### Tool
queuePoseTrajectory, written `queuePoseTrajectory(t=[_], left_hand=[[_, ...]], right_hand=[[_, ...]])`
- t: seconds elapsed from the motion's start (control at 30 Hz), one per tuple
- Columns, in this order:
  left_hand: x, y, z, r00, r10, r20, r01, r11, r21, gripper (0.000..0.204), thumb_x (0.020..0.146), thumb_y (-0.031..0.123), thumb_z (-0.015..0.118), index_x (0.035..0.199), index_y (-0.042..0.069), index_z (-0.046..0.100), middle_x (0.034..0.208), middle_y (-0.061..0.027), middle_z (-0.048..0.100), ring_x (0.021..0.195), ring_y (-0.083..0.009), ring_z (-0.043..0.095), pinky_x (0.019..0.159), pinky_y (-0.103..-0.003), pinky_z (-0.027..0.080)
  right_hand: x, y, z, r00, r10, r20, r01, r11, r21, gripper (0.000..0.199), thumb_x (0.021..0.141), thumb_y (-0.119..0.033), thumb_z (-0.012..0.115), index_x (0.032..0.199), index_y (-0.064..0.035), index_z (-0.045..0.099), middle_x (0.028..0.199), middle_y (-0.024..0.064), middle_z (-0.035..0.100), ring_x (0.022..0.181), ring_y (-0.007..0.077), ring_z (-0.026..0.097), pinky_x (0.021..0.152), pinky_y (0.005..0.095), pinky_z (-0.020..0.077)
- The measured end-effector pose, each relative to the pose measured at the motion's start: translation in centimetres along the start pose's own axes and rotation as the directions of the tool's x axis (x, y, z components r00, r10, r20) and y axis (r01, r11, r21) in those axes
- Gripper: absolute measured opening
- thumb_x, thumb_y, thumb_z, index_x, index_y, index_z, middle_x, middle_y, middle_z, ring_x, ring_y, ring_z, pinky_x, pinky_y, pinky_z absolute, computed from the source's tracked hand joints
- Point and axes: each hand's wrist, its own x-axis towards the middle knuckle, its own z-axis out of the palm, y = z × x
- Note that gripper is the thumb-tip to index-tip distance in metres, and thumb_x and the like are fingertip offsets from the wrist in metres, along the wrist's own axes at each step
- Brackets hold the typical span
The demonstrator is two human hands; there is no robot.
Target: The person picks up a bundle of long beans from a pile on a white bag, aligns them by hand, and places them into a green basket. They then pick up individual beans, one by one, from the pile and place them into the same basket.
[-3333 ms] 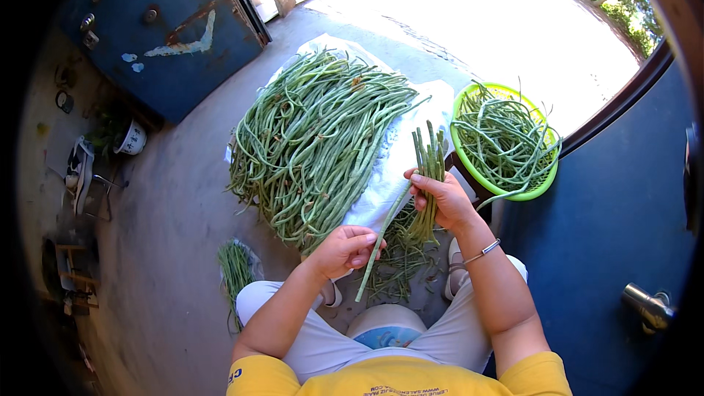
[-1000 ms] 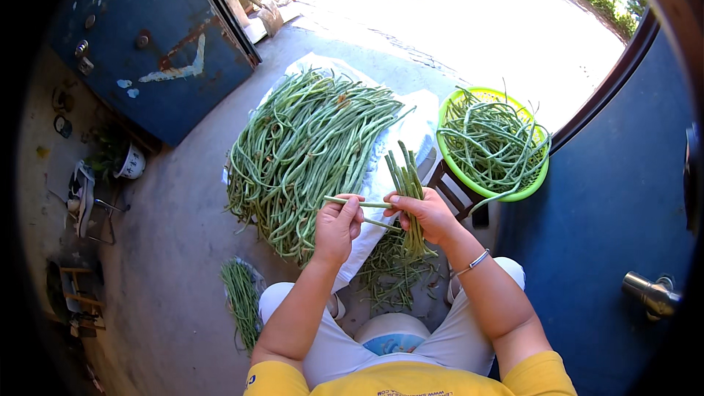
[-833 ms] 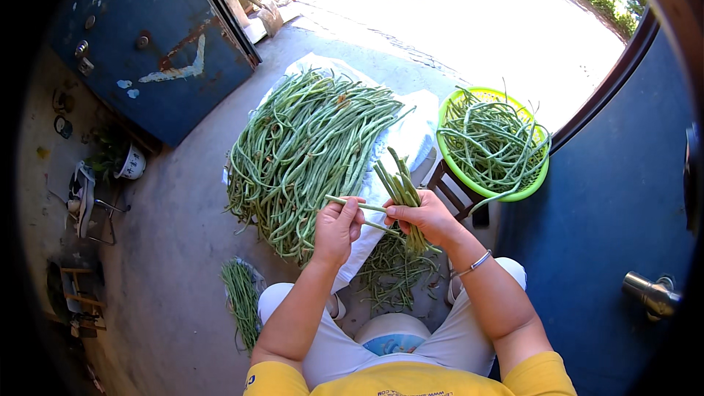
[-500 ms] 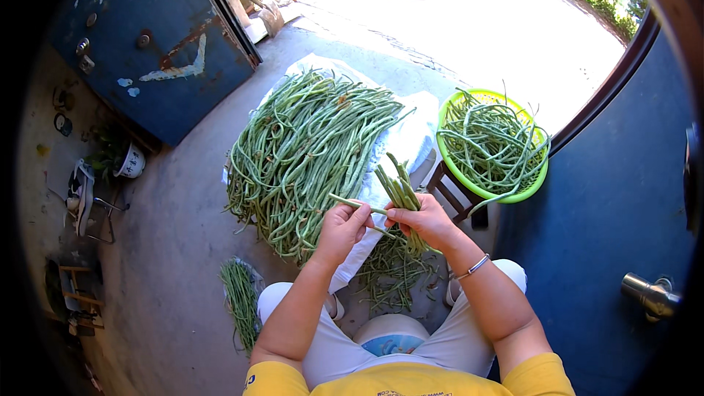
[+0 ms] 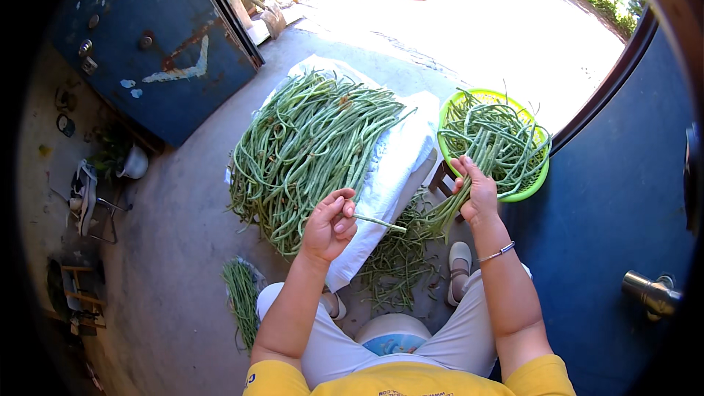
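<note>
Left hand (image 5: pixel 330 224) is curled, pinching one thin long green bean (image 5: pixel 378 222) just near of the big bean pile on white cloth (image 5: pixel 312 143). Right hand (image 5: pixel 477 192) is clamped on a bundle of green beans (image 5: pixel 469 165) held over the near rim of the round lime-green plastic basket (image 5: pixel 529 189) on the right.

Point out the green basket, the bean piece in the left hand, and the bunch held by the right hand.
green basket (image 5: pixel 445 114), head view, left rim.
bean piece (image 5: pixel 378 223), head view, mid-length.
bunch of beans (image 5: pixel 485 148), head view, stems above the fingers.
</note>
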Motion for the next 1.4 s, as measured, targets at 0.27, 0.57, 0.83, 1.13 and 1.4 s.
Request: queuePoseTrajectory(t=[0.27, 0.57, 0.83, 1.13, 1.4], left_hand=[[-0.5, 0.4, -1.0, 0.993, 0.075, -0.087, -0.081, 0.994, -0.072, 0.02, 0.093, 0.012, 0.041, 0.106, 0.0, 0.051, 0.077, -0.0065, 0.054, 0.05, -0.0066, 0.042, 0.042, -0.019, 0.033], [-1.0, 0.8, -1.4, 0.978, 0.138, -0.16, -0.14, 0.99, 0.0, 0.019, 0.092, 0.012, 0.044, 0.104, 0.001, 0.052, 0.082, -0.0066, 0.057, 0.059, -0.009, 0.048, 0.048, -0.021, 0.038], [-1.5, 0.8, 0.0, 0.907, 0.347, -0.237, -0.186, 0.838, 0.513, 0.021, 0.091, 0.015, 0.049, 0.102, -0.001, 0.055, 0.087, -0.011, 0.061, 0.059, -0.0107, 0.053, 0.048, -0.019, 0.041], [-1.3, 0.5, -1.3, 0.923, 0.277, -0.267, -0.179, 0.924, 0.339, 0.018, 0.088, 0.018, 0.056, 0.091, 0.001, 0.059, 0.074, -0.0076, 0.06, 0.051, -0.0095, 0.048, 0.044, -0.021, 0.038], [-1.2, 0.5, -1.2, 0.945, 0.241, -0.221, -0.177, 0.945, 0.275, 0.017, 0.089, 0.017, 0.054, 0.093, 0.001, 0.058, 0.077, -0.0085, 0.06, 0.053, -0.0094, 0.049, 0.046, -0.022, 0.038]], right_hand=[[-4.0, 2.9, 3.3, 0.845, 0.242, 0.477, 0.018, 0.879, -0.477, 0.023, 0.082, -0.017, 0.063, 0.096, 0.0008, 0.06, 0.075, 0.0066, 0.062, 0.049, 0.0066, 0.048, 0.045, 0.0198, 0.0395], [-5.0, 3.6, 5.3, 0.771, 0.276, 0.574, 0.007, 0.898, -0.44, 0.02, 0.079, -0.011, 0.064, 0.094, 0.0023, 0.06, 0.075, 0.0086, 0.063, 0.049, 0.0072, 0.05, 0.045, 0.0201, 0.0401], [-4.4, 3.9, 5.3, 0.838, 0.288, 0.464, -0.064, 0.896, -0.44, 0.014, 0.079, -0.011, 0.063, 0.088, -0.0001, 0.061, 0.071, 0.0076, 0.063, 0.048, 0.0087, 0.051, 0.044, 0.0211, 0.0406], [-4.4, 3.7, 4.9, 0.817, 0.353, 0.455, -0.142, 0.889, -0.436, 0.015, 0.08, -0.014, 0.064, 0.087, -0.0005, 0.061, 0.069, 0.007, 0.062, 0.047, 0.009, 0.051, 0.043, 0.0212, 0.0415], [-4.5, 3.4, 4.9, 0.813, 0.327, 0.482, -0.128, 0.908, -0.399, 0.017, 0.079, -0.01, 0.064, 0.091, 0.001, 0.06, 0.076, 0.0089, 0.061, 0.049, 0.0088, 0.051, 0.044, 0.021, 0.0416]])
